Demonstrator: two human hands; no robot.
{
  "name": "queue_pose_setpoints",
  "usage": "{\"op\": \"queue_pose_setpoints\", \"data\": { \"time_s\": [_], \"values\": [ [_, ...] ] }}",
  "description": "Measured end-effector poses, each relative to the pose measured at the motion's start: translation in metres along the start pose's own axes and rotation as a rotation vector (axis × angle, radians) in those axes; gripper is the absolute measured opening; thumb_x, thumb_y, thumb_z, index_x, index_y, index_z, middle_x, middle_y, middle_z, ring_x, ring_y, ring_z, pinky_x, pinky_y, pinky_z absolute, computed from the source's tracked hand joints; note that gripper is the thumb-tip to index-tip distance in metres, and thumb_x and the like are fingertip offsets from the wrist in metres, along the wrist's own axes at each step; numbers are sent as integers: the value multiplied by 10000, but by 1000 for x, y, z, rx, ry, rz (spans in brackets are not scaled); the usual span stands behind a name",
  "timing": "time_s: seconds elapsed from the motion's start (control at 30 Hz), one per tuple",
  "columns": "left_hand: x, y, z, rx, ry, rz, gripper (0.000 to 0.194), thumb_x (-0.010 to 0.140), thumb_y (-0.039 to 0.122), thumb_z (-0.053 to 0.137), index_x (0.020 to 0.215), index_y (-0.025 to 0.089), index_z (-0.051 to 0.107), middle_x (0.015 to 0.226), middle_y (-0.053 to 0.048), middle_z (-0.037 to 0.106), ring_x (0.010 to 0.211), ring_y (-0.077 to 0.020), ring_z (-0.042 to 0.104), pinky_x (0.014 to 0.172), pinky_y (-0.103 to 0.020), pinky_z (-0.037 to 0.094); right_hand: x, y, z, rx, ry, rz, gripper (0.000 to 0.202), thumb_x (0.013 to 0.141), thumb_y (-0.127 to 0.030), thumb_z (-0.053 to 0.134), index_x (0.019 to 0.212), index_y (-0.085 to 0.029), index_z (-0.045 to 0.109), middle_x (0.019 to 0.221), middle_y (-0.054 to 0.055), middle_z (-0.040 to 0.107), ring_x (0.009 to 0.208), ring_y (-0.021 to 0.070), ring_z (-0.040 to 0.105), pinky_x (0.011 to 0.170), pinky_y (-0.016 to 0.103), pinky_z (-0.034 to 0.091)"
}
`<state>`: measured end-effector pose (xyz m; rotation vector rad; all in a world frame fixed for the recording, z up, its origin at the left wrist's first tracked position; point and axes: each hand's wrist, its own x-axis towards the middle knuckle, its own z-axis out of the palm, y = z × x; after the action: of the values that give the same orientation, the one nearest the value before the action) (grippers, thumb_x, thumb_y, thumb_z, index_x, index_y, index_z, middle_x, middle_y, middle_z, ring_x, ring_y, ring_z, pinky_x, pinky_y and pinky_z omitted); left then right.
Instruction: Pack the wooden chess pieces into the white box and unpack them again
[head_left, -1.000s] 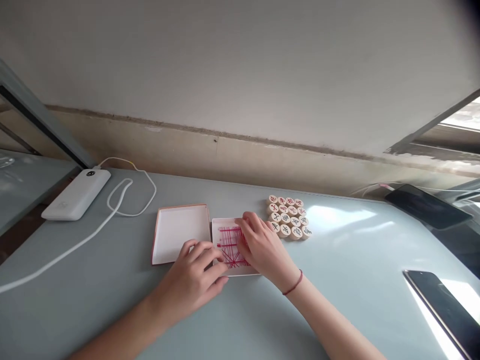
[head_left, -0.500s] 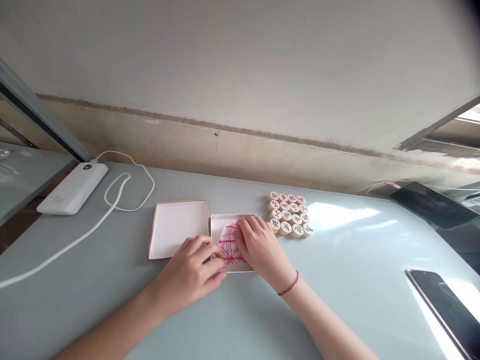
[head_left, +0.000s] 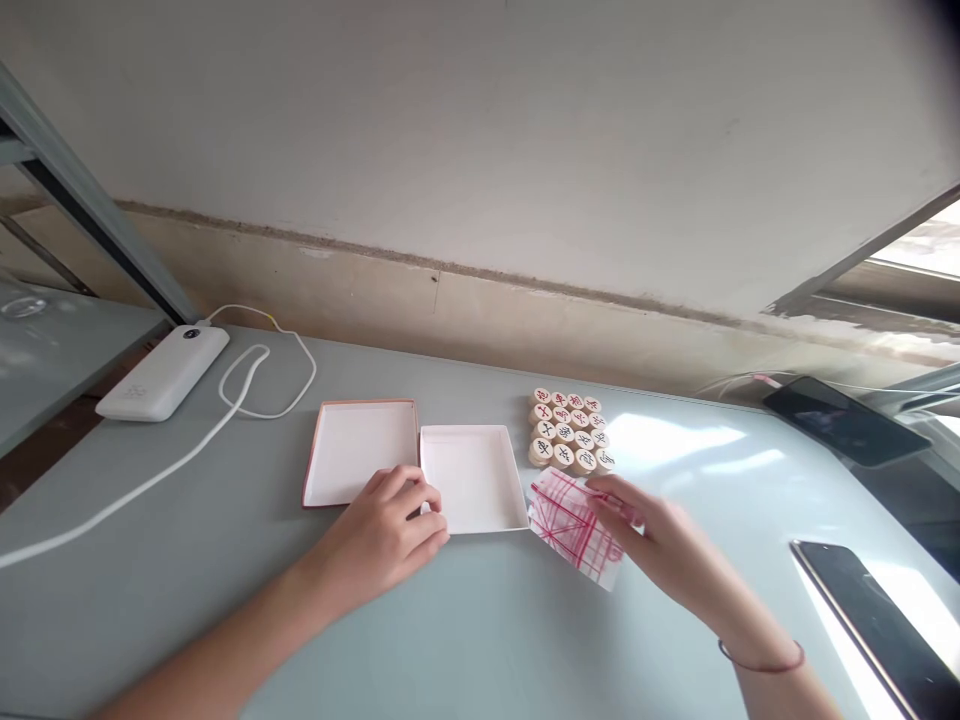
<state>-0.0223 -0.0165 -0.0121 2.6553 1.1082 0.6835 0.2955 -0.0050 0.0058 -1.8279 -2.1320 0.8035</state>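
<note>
My right hand (head_left: 660, 535) pinches a folded Chinese chess board sheet (head_left: 570, 528), thin and white with red lines, tilted just off the desk. My left hand (head_left: 394, 525) is closed at the near left corner of a shallow white box (head_left: 476, 480), its fingers curled over the wall. Nothing lies inside this box. Left of it, touching or nearly so, is the box lid (head_left: 364, 455), inside up, with a reddish-brown rim. Behind the sheet, Chinese chess pieces (head_left: 564, 434) stand stacked in a tight square block, with red and black characters on top.
A white power bank (head_left: 163, 375) with a looping white cable (head_left: 187, 455) occupies the left side of the desk (head_left: 420, 640). On the right lie a phone (head_left: 862, 610) near the front and a dark device (head_left: 847, 420) farther back. The wall (head_left: 480, 180) bounds the desk's far edge.
My right hand has lifted the folded sheet out of the white box and carried it to the right, in front of the pieces. My left hand stays at the box. The view has shifted slightly.
</note>
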Motion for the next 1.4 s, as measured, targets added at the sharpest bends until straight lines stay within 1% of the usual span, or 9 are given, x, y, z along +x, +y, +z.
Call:
{"op": "queue_pose_setpoints", "data": {
  "time_s": [0.13,0.2,0.27,0.63,0.87,1.03,1.13,1.27,1.4],
  "values": [
    [0,0,1,10,0,2,176,917,154,498,815,201,634,903,-22,648,960,-198,524,783,-325,437,-13,16,24,-325,297,52,326,928,-455,396,1095,-232,566,897,85,669,710,231,616,570,324,474],
    [0,-1,0,12,-5,12,182,924,158,487,827,197,636,909,-24,650,956,-194,527,791,-326,437,-18,15,38,-452,493,-7,358,931,-451,395,1114,-207,580,1014,128,639,845,270,607,650,364,494],
    [0,-1,0,10,-8,27,170,927,165,487,856,199,639,913,-22,654,957,-192,531,798,-325,433,-23,10,49,-506,555,-103,351,938,-422,404,1119,-188,594,1076,142,619,917,277,583,743,394,494],
    [5,-6,6,112,46,50,194,941,166,471,852,201,639,870,-12,657,954,-186,545,779,-316,447,-18,2,58,-459,482,-346,289,936,-291,453,1188,-210,567,1194,117,592,1075,274,523,823,409,467],
    [13,-21,9,137,32,91,161,932,191,500,874,207,649,910,-20,660,981,-189,539,802,-317,461,0,-41,70,-442,466,-599,311,896,-222,521,1201,-177,557,1136,123,608,1031,258,518,810,380,436],
    [13,-24,4,211,118,132,116,914,195,521,959,213,627,969,-37,657,981,-197,546,848,-352,412,22,-67,76,-447,516,-650,178,876,-146,505,1024,-165,602,1032,97,628,936,238,512,761,354,384],
    [11,-14,5,199,208,214,72,880,211,541,846,183,597,787,-27,635,784,-173,544,756,-337,398,20,-72,82,-364,537,-743,113,879,-137,475,870,-161,586,827,68,607,775,188,497,666,313,339],
    [10,-1,22,104,129,405,291,863,211,486,574,192,455,506,26,451,498,-125,364,509,-289,269,12,-69,96,-253,355,-842,303,922,-212,382,628,-191,454,568,-8,454,516,130,328,525,290,224],
    [12,2,38,-8,14,378,313,895,210,425,584,191,451,499,28,466,465,-116,346,480,-293,225,12,-64,100,-161,205,-801,307,919,-234,363,623,-193,434,577,-10,483,504,124,334,521,277,232]
  ]
}}
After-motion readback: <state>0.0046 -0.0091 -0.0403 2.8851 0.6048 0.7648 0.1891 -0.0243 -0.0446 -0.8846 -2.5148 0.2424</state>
